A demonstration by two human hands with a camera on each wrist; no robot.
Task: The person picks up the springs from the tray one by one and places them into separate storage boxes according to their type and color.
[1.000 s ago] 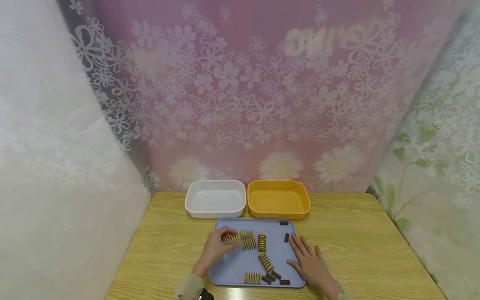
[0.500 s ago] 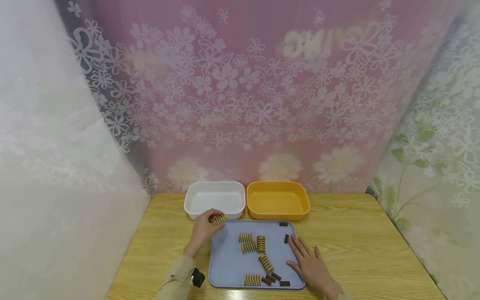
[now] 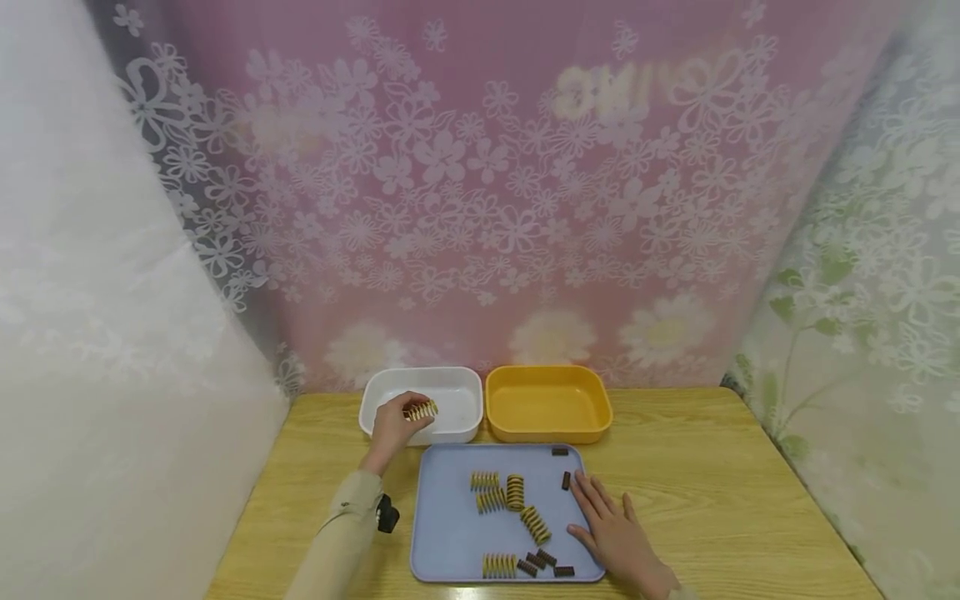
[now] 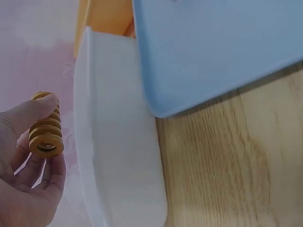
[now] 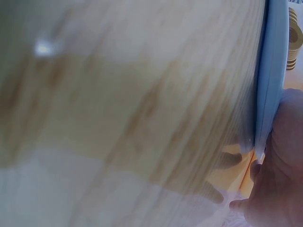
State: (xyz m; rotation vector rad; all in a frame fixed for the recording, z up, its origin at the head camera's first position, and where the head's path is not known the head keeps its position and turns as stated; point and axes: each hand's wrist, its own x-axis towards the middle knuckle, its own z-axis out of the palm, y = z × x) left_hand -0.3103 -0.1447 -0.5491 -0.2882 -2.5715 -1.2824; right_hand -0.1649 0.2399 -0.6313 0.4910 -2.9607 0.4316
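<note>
My left hand (image 3: 393, 427) pinches a yellow coil spring (image 3: 422, 410) between thumb and fingers, over the white bin (image 3: 367, 421). In the left wrist view the spring (image 4: 46, 127) shows its round end, with the thumb across its upper part. My right hand (image 3: 617, 533) lies with straight fingers on the right rim of the blue tray (image 3: 450, 542). Several yellow springs (image 3: 536, 525) lie across the tray's middle and front. Small dark brown springs (image 3: 536, 561) cluster at its front, and two more dark springs (image 3: 566, 481) lie near the right side, close to my right fingertips.
An orange-yellow bin (image 3: 550, 433) stands right of the white one, both behind the tray on a wooden table (image 3: 697, 467). Floral curtains (image 3: 487, 208) hang behind the table and along its two sides.
My left hand has lifted a yellow spring off the tray's left part and carried it back and left to the white bin. The right hand stays on the tray's rim.
</note>
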